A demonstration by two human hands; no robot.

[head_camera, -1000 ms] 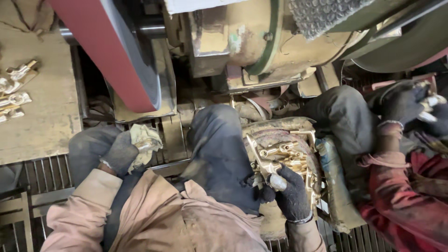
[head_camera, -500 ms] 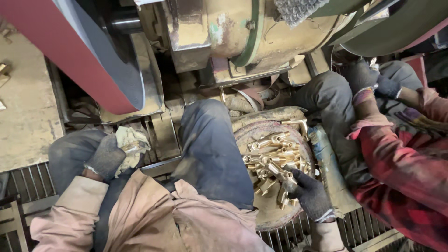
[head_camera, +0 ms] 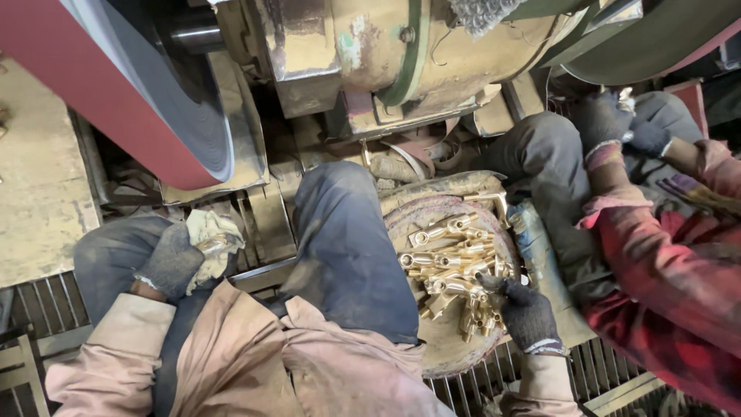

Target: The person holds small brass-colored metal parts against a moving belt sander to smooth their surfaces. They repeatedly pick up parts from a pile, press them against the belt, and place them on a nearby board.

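Since the earlier frame, the right hand [head_camera: 525, 313] has been lowered deeper into the round basin [head_camera: 451, 351], fingers curled among the brass fittings [head_camera: 451, 262] (whether one is gripped cannot be told). On the left knee, the left hand [head_camera: 174, 262] is closed on a pale cloth [head_camera: 212, 235] wrapping a brass piece. Beyond, a red sanding belt [head_camera: 139, 100] and worn motor housing [head_camera: 386, 46] are noted. A co-worker's gloved hands [head_camera: 621, 127] are seen at right.

Head view, single: worn camera looking steeply down, close over the wearer's lap; round tray of brass fittings [head_camera: 444, 340] at 5 o'clock, red sanding belt [head_camera: 116, 100] at 10 o'clock.
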